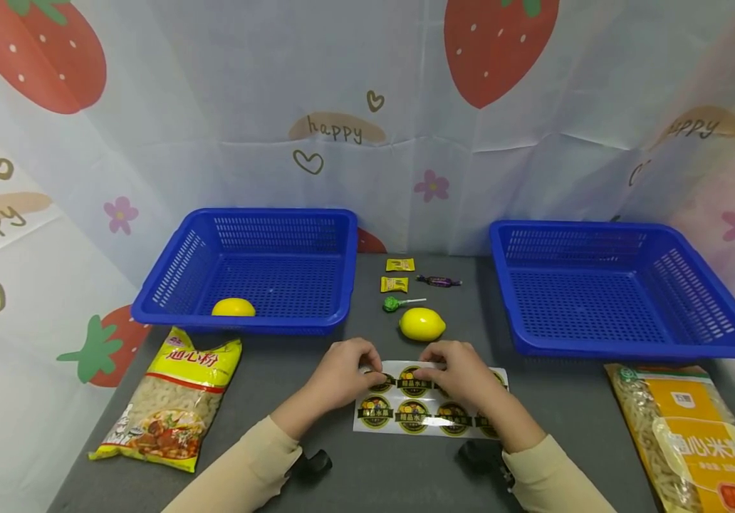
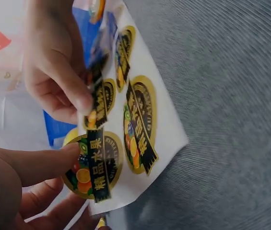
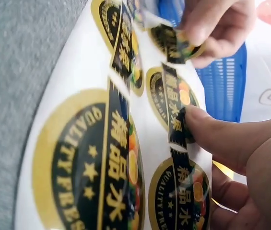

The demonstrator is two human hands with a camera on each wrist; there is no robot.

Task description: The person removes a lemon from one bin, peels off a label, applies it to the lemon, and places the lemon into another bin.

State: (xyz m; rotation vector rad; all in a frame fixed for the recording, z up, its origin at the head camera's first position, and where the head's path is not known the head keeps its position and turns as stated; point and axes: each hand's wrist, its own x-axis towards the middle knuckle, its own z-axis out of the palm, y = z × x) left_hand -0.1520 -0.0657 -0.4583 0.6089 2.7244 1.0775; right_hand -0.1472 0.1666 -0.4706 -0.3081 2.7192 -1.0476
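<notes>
White sticker sheet [image 1: 428, 411], black-gold round labels; blue baskets [image 1: 248, 267]; yellow lemon [image 1: 421, 324]; grey table [image 1: 316, 399].

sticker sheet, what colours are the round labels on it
Black and gold round labels with fruit pictures, on a white sticker sheet; right wrist view.

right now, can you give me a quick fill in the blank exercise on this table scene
Both hands hold the white sheet of round fruit stickers on the ____ tabletop.
The left blue plastic basket contains one yellow ____.
The right blue plastic basket is ____.

Missing words: grey; lemon; empty
</notes>
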